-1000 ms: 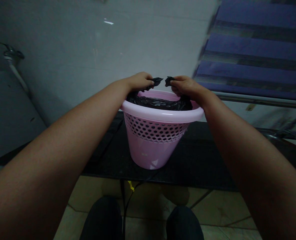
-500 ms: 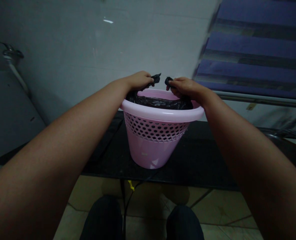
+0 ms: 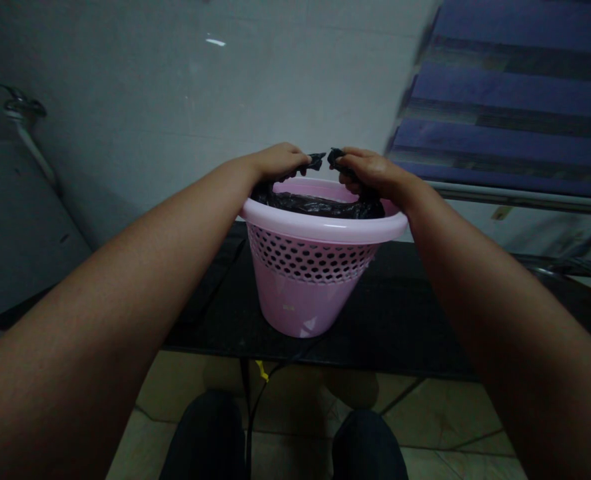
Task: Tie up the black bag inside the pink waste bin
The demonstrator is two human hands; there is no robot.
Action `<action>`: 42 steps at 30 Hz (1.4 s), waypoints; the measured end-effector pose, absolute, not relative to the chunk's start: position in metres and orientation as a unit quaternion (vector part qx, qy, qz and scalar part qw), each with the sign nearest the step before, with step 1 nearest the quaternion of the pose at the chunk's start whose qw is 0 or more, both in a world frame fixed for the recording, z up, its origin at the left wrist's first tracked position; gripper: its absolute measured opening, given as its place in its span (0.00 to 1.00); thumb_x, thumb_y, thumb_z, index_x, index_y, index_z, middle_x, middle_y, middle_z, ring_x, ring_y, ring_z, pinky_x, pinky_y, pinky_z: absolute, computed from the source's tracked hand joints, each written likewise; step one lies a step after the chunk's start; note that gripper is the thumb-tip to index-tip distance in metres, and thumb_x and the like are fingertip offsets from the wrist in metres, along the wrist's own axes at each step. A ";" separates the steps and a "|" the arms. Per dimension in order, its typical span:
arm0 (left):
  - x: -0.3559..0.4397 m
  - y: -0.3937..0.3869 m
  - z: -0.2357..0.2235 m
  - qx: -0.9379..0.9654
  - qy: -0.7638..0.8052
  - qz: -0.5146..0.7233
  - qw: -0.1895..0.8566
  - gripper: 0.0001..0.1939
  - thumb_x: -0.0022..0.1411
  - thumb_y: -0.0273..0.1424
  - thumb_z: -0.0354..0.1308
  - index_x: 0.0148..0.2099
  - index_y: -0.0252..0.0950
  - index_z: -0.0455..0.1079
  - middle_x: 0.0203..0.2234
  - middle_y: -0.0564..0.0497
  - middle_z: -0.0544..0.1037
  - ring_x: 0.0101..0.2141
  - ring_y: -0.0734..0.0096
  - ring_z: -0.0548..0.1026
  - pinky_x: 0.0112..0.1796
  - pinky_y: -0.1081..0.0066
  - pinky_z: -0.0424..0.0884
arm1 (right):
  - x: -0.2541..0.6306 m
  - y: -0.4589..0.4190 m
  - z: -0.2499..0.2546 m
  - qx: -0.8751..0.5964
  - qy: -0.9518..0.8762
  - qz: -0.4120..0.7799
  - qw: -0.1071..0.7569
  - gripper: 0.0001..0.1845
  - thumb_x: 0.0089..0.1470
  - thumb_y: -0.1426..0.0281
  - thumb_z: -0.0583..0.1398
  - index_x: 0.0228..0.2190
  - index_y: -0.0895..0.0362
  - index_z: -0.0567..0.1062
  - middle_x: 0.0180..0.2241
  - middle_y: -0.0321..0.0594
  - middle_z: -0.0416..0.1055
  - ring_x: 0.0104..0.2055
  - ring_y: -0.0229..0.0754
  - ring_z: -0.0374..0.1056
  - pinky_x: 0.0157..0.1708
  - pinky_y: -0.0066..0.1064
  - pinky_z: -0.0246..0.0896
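the left hand is closed on one end of the black bag, with a short twist of it poking out past the thumb and fingers. the right hand is clamped on another end in the same way, and a small tuft sticks out at its fingertips. the two ends point at each other just above the far rim, near but apart, with a gap between them. the rest of the bag lies inside the pink basket, slack and wrinkled across its mouth. the basket stands upright on the dark bench, close to its near edge, and has a band of holes below the rim. behind it is the pale wall, with the purple striped blind on the right and the tap on the far left. the yellow tag is on or beside the dark cord under the bench edge, which is too dim to tell, and the knees show at the bottom
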State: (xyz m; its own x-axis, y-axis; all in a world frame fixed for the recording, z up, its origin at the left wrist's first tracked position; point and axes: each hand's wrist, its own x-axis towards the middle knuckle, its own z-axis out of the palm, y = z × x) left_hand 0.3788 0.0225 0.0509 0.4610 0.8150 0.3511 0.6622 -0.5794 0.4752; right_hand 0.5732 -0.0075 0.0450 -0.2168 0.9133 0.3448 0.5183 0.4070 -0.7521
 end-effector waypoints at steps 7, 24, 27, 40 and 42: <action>0.379 0.021 0.050 0.840 0.435 0.294 0.139 0.17 0.54 0.34 0.51 0.40 0.31 0.74 0.23 0.47 0.69 0.28 0.66 0.70 0.30 0.71 0.61 | 0.578 -0.003 0.046 -0.492 -0.742 0.180 0.419 0.06 0.57 0.73 0.56 0.29 0.61 0.70 0.22 0.37 0.63 0.25 0.33 0.60 0.27 0.24 0.56; 0.381 0.020 0.050 0.827 0.430 0.329 0.151 0.14 0.55 0.29 0.49 0.41 0.32 0.72 0.27 0.47 0.72 0.32 0.67 0.71 0.32 0.73 0.63 | 0.578 -0.001 0.046 -0.506 -0.723 0.170 0.439 0.07 0.56 0.74 0.55 0.27 0.60 0.69 0.26 0.40 0.67 0.28 0.35 0.63 0.31 0.27 0.60; 0.380 0.019 0.050 0.821 0.431 0.343 0.149 0.15 0.54 0.27 0.51 0.45 0.33 0.70 0.30 0.48 0.73 0.34 0.67 0.71 0.34 0.73 0.64 | 0.576 -0.004 0.045 -0.495 -0.724 0.183 0.444 0.06 0.56 0.76 0.55 0.27 0.60 0.68 0.25 0.39 0.67 0.29 0.35 0.64 0.32 0.27 0.61; 0.378 0.025 0.051 0.834 0.410 0.349 0.117 0.15 0.51 0.26 0.53 0.42 0.30 0.71 0.31 0.46 0.75 0.38 0.65 0.72 0.38 0.72 0.64 | 0.575 -0.007 0.046 -0.506 -0.723 0.191 0.430 0.10 0.58 0.70 0.54 0.26 0.59 0.67 0.22 0.38 0.65 0.25 0.33 0.61 0.26 0.24 0.56; 0.377 0.026 0.051 0.833 0.413 0.348 0.116 0.14 0.51 0.26 0.52 0.41 0.30 0.71 0.30 0.46 0.75 0.37 0.66 0.71 0.37 0.73 0.64 | 0.575 -0.008 0.046 -0.509 -0.725 0.188 0.424 0.11 0.59 0.67 0.54 0.26 0.59 0.68 0.22 0.38 0.65 0.24 0.33 0.60 0.24 0.24 0.54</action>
